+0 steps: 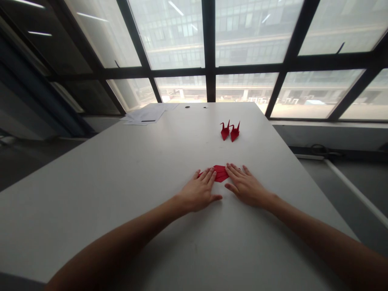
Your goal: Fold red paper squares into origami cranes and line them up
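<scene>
A folded piece of red origami paper (pixel 220 173) lies flat on the white table (pixel 145 161). My left hand (pixel 200 190) rests with its fingers laid over the paper's left end, thumb stretched out to the right. Over the right end, my right hand (pixel 246 186) presses with fingers extended and thumb apart. Between the two hands the paper's middle shows, with crease lines across it. Both ends are mostly hidden under the fingers. Farther back stand two red paper cranes, a left crane (pixel 224 131) and a right crane (pixel 235 133), side by side.
White paper sheets (pixel 142 114) lie at the table's far left corner with a dark pen-like object (pixel 148 121) on them. Two small dark spots, one a round disc (pixel 187 107), sit near the far edge. Large framed windows (pixel 209 48) rise behind the table.
</scene>
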A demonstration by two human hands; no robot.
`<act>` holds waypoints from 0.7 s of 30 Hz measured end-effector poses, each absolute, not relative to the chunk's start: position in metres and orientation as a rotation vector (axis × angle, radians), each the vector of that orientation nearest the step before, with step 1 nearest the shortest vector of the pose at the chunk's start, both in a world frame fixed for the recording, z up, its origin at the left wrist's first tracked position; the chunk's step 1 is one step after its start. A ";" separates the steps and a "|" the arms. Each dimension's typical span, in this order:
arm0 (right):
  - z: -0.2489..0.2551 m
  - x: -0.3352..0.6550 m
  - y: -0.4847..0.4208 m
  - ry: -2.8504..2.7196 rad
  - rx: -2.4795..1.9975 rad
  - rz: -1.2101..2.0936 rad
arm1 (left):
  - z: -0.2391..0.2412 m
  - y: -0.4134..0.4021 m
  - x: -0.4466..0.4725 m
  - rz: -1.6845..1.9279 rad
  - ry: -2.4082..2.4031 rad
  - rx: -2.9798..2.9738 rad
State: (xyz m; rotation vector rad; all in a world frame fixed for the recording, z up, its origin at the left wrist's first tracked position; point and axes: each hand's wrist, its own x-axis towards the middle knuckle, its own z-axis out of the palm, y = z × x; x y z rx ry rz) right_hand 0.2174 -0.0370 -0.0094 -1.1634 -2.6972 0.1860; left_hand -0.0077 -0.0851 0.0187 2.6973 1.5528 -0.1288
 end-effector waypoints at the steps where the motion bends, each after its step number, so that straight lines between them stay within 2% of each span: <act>1: -0.009 0.217 -0.037 -2.699 -1.162 0.186 | 0.021 -0.087 -0.008 -0.151 1.567 2.676; 11: -0.011 0.218 -0.037 -2.694 -1.160 0.166 | 0.023 -0.100 -0.009 -0.235 1.851 2.509; 14: -0.012 0.218 -0.036 -2.686 -1.176 0.165 | 0.025 -0.096 -0.002 -0.064 2.065 2.524; 17: -0.015 0.218 -0.035 -2.680 -1.163 0.157 | 0.025 -0.086 0.007 0.243 1.833 2.734; 21: -0.017 0.218 -0.034 -2.694 -1.156 0.147 | 0.014 -0.072 0.012 0.215 1.479 2.809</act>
